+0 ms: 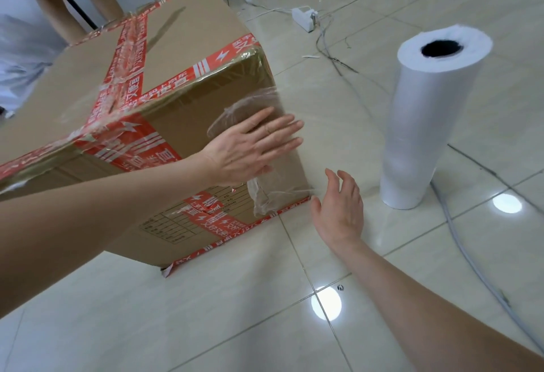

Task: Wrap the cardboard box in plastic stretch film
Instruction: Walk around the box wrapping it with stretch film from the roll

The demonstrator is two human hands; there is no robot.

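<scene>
We press our flat left hand (pixel 250 144) on the cardboard box (pixel 164 124), seemingly pinning the film end (pixel 259 103); our open, empty right hand (pixel 338 209) is nearer the upright roll (pixel 426 124) standing beyond it

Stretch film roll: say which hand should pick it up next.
Right, probably. The right hand is open and free beside the stretch film roll standing on the floor; the left hand lies flat on the cardboard box, pressing film.
</scene>
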